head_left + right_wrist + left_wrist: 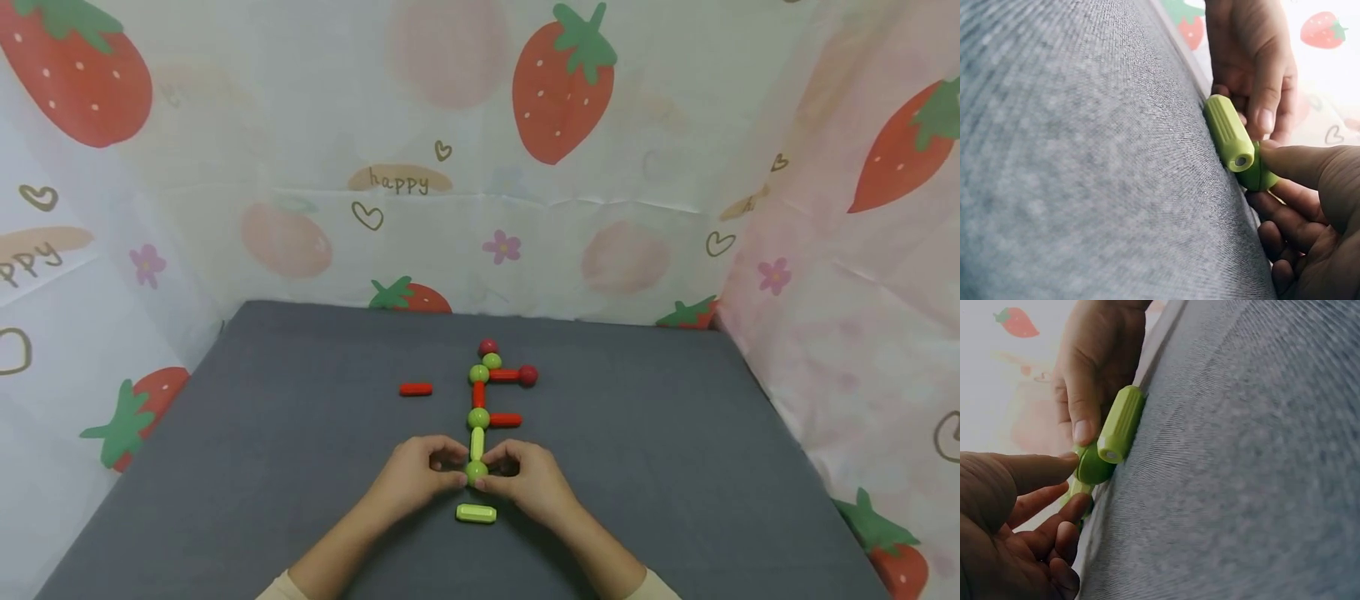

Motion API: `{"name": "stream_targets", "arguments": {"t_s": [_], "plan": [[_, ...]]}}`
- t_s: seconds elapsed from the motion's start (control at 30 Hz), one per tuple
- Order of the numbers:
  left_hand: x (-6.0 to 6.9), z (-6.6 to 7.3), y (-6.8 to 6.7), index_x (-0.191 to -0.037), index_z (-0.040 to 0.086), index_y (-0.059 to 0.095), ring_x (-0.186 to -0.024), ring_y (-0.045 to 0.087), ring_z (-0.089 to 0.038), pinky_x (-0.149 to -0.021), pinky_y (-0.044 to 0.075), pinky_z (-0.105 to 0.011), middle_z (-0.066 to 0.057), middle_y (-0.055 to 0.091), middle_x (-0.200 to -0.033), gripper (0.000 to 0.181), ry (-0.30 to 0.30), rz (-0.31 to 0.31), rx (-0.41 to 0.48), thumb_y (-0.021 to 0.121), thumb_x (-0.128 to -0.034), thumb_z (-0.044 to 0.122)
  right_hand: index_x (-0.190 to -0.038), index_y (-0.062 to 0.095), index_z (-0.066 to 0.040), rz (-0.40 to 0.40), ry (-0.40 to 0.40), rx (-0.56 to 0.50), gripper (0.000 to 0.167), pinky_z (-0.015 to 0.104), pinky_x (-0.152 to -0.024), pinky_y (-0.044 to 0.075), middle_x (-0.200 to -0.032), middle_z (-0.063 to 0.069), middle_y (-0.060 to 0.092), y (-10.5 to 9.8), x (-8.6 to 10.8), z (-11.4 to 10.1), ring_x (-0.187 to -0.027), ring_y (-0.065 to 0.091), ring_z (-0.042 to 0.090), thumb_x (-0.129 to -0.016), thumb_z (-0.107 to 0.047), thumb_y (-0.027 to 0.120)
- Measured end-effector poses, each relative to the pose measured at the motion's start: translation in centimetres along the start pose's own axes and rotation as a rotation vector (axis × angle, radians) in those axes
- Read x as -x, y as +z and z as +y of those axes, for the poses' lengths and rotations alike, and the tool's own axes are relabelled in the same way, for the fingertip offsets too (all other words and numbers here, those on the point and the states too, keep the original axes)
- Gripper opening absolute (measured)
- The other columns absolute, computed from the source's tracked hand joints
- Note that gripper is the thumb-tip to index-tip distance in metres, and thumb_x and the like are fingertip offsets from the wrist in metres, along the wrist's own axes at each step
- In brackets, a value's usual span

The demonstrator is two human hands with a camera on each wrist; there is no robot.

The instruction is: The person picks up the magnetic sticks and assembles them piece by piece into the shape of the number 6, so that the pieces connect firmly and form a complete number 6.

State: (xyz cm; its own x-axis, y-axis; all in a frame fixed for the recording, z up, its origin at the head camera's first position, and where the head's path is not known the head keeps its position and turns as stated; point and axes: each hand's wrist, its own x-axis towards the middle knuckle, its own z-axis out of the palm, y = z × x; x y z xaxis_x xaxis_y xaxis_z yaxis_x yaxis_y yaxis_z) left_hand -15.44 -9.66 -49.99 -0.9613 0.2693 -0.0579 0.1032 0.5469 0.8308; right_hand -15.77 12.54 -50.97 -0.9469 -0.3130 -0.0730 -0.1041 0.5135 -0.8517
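My left hand and right hand meet from either side at a green ball, thumbs and fingertips bent about it. The ball is at the near end of a light green rod, part of a chain lying on the table. Further along are another green ball, a red rod and more balls. In both wrist views the thumbs touch the ball. A loose light green rod lies crosswise just nearer than the hands; its end shows a small metal dot in the right wrist view.
A red rod lies apart on the left. Two red rods branch rightward from the chain, the farther one ending at a dark red ball. A grey cloth covers the table; strawberry-print curtains enclose the back and sides.
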Motion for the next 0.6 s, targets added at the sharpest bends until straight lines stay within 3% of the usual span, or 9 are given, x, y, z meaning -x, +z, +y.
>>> {"name": "stream_targets", "arguments": {"t_s": [0.17,0.37,0.6], "plan": [[-0.05,-0.35,0.39,-0.109,0.02,0.077,-0.086,0.059,-0.012,-0.076,0.048,-0.029,0.008,0.075,-0.103,0.029,0.022,-0.021,0.022,0.087,-0.082,0.024,-0.104,0.076,-0.021,-0.017,0.001,-0.006,0.028,0.028,-0.074,0.054,-0.097,-0.007,0.073,-0.08,-0.01,0.04,-0.088,0.066,0.011,-0.082,-0.034,0.087],[0.1,-0.39,0.67,-0.109,0.02,0.078,-0.077,0.055,-0.013,-0.065,0.045,-0.025,0.007,0.075,-0.1,0.029,0.047,-0.046,0.044,0.087,-0.0823,0.025,-0.104,0.077,-0.019,-0.038,-0.003,-0.011,0.027,0.029,-0.073,0.054,-0.097,-0.006,0.074,-0.28,0.08,-0.03,-0.088,0.066,0.012,-0.083,-0.032,0.087],[0.18,-0.24,0.71,-0.109,0.019,0.077,-0.073,0.053,-0.013,-0.06,0.043,-0.025,0.006,0.072,-0.096,0.029,0.051,-0.034,0.049,0.087,-0.0822,0.024,-0.107,0.076,-0.018,-0.068,-0.026,-0.028,0.027,0.029,-0.074,0.055,-0.101,-0.004,0.074,-0.59,-0.06,-0.14,-0.09,0.068,0.013,-0.084,-0.029,0.086]]}}
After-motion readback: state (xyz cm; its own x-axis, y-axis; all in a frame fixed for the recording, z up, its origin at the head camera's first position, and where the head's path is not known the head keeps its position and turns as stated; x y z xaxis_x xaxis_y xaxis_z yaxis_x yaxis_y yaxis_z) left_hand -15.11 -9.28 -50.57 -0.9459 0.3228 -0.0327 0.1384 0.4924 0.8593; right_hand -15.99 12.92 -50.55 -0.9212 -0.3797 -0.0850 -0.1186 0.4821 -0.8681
